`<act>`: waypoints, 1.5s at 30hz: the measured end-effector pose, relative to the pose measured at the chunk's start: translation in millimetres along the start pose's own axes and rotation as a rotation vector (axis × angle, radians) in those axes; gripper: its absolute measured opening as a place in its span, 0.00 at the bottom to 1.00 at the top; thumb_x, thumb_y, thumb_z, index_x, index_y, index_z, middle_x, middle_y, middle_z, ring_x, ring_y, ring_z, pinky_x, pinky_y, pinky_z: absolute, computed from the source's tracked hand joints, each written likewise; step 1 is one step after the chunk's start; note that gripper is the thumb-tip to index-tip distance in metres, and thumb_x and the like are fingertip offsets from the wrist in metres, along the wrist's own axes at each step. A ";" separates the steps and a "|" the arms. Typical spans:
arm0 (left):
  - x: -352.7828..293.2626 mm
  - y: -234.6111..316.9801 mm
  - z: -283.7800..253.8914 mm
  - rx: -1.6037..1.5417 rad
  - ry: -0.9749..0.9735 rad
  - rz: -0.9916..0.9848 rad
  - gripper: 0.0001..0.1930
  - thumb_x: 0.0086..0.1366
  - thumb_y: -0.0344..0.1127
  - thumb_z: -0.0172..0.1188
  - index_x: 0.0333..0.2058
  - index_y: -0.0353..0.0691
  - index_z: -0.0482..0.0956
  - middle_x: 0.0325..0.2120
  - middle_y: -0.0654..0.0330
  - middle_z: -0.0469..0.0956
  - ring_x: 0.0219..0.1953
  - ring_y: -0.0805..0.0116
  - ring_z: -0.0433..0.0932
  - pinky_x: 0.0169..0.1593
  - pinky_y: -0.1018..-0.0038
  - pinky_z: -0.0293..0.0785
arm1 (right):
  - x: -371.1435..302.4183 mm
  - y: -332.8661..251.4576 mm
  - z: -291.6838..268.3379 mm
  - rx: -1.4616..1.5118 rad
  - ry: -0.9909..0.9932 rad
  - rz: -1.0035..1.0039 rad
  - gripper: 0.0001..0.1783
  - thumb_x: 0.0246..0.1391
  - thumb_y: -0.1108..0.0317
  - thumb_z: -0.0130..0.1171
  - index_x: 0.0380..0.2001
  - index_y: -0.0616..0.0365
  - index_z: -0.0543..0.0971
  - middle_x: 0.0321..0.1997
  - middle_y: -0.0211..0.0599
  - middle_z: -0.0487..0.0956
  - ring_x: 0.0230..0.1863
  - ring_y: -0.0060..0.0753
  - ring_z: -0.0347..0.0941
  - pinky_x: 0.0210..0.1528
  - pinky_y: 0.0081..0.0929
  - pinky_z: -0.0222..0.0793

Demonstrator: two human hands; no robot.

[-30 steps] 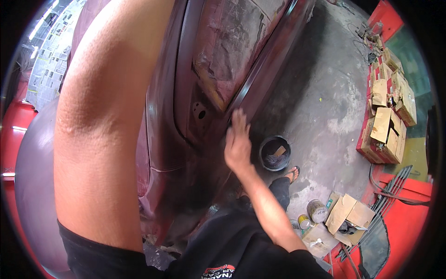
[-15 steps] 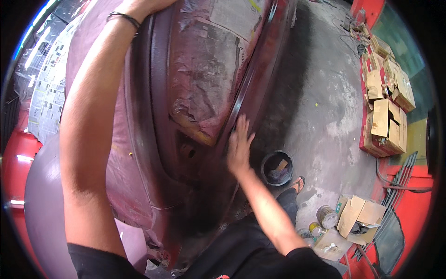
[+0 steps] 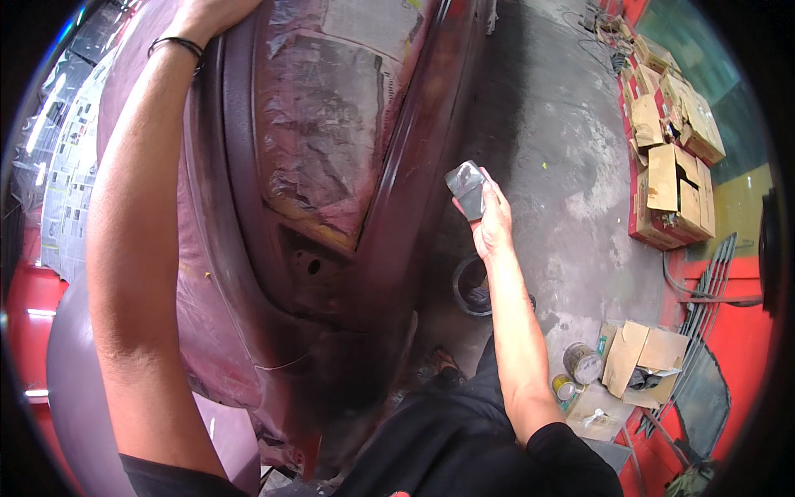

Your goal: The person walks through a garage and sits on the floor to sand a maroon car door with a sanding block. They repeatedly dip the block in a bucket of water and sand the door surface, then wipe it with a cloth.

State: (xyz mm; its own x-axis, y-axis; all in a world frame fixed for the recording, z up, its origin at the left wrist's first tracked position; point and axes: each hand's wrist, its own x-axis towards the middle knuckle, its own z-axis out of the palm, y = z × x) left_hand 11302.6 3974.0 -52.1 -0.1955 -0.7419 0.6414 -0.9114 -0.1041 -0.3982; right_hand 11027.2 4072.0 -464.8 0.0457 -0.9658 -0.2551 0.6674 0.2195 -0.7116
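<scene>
A dark red car door panel (image 3: 281, 248) fills the middle of the view, with its window opening masked by taped paper (image 3: 331, 132). My left hand (image 3: 207, 15), with a black band at the wrist, grips the panel's top edge at the upper left. My right hand (image 3: 490, 219) is lifted off the panel's right edge and holds a small folded grey sheet, likely sandpaper (image 3: 466, 189), between thumb and fingers.
A round black bucket (image 3: 474, 286) stands on the grey concrete floor below my right hand. Small tins (image 3: 581, 362) and torn cardboard (image 3: 642, 358) lie at the lower right. Cardboard boxes (image 3: 671, 166) are stacked at the upper right. Newspaper masking (image 3: 70, 166) covers the left.
My right hand has come away from the door's edge and moved right and up, now showing the grey sheet. My left arm has shifted left as the view moved.
</scene>
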 end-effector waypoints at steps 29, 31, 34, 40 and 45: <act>16.9 -41.4 51.9 -0.074 -0.007 0.109 0.37 0.68 0.60 0.66 0.72 0.61 0.68 0.76 0.40 0.58 0.73 0.36 0.64 0.73 0.48 0.64 | -86.4 134.3 55.5 -0.855 -0.178 -0.268 0.38 0.80 0.48 0.28 0.83 0.57 0.43 0.88 0.50 0.39 0.87 0.58 0.29 0.80 0.70 0.24; 15.0 -43.8 51.3 -0.070 -0.015 0.098 0.37 0.69 0.59 0.66 0.73 0.61 0.68 0.76 0.40 0.58 0.73 0.36 0.64 0.74 0.48 0.63 | -85.4 135.6 52.7 -0.882 -0.190 -0.267 0.38 0.80 0.47 0.29 0.83 0.56 0.44 0.88 0.50 0.39 0.87 0.58 0.29 0.81 0.70 0.24; 17.1 -34.4 46.1 -0.102 -0.052 0.067 0.36 0.69 0.59 0.66 0.73 0.63 0.68 0.77 0.39 0.56 0.76 0.37 0.59 0.76 0.49 0.60 | 20.0 106.9 51.2 -0.834 -0.128 -0.337 0.38 0.81 0.46 0.28 0.83 0.56 0.44 0.88 0.50 0.39 0.88 0.55 0.31 0.82 0.64 0.26; 26.5 -27.1 45.8 -0.196 -0.014 0.108 0.36 0.68 0.56 0.69 0.72 0.59 0.69 0.76 0.37 0.57 0.77 0.36 0.57 0.76 0.50 0.59 | 142.4 63.0 71.3 -0.823 0.043 -0.399 0.40 0.81 0.44 0.28 0.82 0.60 0.47 0.87 0.50 0.43 0.87 0.51 0.35 0.85 0.49 0.33; 8.2 -28.1 35.6 -0.135 -0.067 0.020 0.36 0.67 0.53 0.69 0.72 0.58 0.68 0.76 0.39 0.56 0.77 0.36 0.57 0.77 0.48 0.57 | -33.4 91.5 106.1 -1.017 -0.197 -0.419 0.36 0.80 0.52 0.33 0.83 0.52 0.46 0.88 0.44 0.41 0.87 0.59 0.31 0.79 0.77 0.25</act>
State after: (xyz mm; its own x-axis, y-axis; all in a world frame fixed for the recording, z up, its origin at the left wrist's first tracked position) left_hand 11339.5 3947.3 -58.9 -0.1935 -0.7859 0.5873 -0.9488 -0.0025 -0.3160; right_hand 11165.7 4109.7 -451.9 0.1365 -0.9751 0.1749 -0.2567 -0.2054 -0.9444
